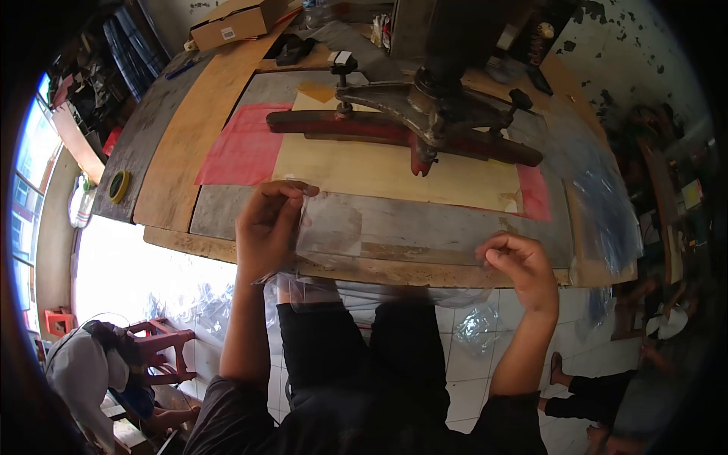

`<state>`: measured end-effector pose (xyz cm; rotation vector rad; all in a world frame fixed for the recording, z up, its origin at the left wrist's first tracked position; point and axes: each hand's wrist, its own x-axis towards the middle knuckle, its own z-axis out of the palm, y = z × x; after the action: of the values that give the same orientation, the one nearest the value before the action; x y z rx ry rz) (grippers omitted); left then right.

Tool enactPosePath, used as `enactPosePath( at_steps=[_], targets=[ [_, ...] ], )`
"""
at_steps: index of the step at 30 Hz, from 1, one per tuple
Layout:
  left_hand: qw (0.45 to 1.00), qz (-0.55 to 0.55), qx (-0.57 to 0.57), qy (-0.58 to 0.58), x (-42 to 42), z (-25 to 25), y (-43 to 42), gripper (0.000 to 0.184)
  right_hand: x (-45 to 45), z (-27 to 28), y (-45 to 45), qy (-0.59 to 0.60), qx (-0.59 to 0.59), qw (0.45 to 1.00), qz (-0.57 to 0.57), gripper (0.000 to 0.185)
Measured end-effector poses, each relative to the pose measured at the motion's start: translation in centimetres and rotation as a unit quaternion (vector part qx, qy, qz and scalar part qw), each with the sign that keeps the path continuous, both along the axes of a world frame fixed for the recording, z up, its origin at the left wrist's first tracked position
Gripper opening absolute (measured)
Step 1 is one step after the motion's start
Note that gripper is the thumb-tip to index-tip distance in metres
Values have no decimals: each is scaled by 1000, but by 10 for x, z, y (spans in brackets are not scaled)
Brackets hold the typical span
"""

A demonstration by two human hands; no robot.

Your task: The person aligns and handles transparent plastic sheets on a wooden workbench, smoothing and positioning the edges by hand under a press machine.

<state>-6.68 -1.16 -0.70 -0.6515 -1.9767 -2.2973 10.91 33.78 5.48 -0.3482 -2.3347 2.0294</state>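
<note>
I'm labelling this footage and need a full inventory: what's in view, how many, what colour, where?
Workbench: 1, grey and brown, centre
Metal press: 1, dark and red, over bench
Yellow sheet: 1, beneath press
Pink sheets: 2, either side of yellow
Box: 1, brown, far left bench
Pen: 1, blue, left bench
Ring: 1, yellow, left corner
Plastic film: 1, clear, front edge
Loose plastic: uncounted, clear, right side, floor
Stool: at least 1, red, lower left
Other people: at least 2, lower left, right
Clutter: uncounted, too dark, edges
Left hand: 1, pinching film
Right hand: 1, bench front
</note>
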Motion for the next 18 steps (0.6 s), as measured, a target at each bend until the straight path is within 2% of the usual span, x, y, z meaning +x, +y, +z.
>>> enactPosePath(
  at_steps=[2, 4, 8, 10, 12, 14, 18],
  targets=[
    [999, -8, -36, -10, 8, 12, -10, 9, 7, 3, -7, -3, 26, 1000, 8, 16],
    [996, -14, -89, -11, 17, 19, -22, 12, 13, 4, -14, 43, 52, 997, -33, 18],
    [994, -21, -103, 10, 36, 33, -37, 10, 25, 16, -28, 78, 45, 994, -67, 16],
    [994, -24, -103, 4, 44, 40, -47, 10, 29, 23, -37, 89, -5, 992, -90, 11],
    [994, -29, -102, -1, 48, 42, -56, 11, 31, 30, -42, 93, -5, 991, -93, 10],
    [993, -37, -88, 66, 49, 39, -61, 13, 32, 34, -44, 95, -4, 991, -96, 9],
    [997, -44, -54, 45, 52, 32, -64, 20, 29, 35, -43, 138, 39, 985, -98, 11]
  ],
)
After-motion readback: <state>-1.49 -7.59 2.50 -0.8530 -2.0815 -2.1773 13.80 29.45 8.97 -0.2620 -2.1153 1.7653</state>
